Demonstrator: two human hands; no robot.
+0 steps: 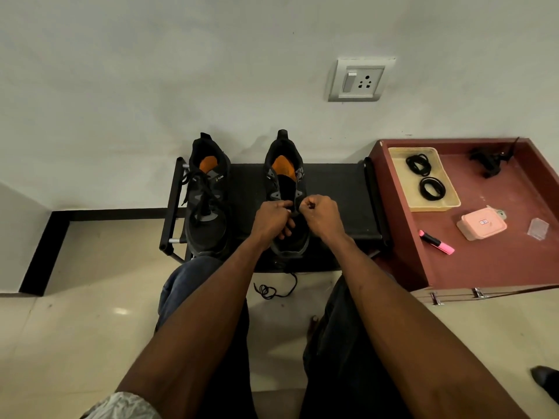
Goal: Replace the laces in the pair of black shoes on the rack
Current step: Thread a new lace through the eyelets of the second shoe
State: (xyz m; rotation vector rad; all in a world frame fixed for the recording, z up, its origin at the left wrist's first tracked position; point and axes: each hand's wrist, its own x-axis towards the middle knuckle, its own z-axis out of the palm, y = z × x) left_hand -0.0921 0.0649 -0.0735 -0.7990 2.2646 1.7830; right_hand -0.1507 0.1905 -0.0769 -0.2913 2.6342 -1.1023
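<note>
Straight ahead of both hands, on the black rack (332,192): the right-hand black shoe (287,189), heel to the wall, toe toward the knees, long axis running directly away. Left hand (272,220) and right hand (322,216) close together over its midfoot, each with fingers curled, seemingly pinching a thin black lace end at the eyelets, though dark on dark and hard to confirm. Equally near, one on either side of the tongue. Upper eyelets bare. Left-hand shoe (207,201) just beside it, fully laced. Loose lace (272,290) on the tiled floor below the rack. To the right, a maroon bench (499,261) carrying a cream tray (447,204) with two coiled laces (425,175), a pink highlighter (437,242) and a pink box (481,226).
</note>
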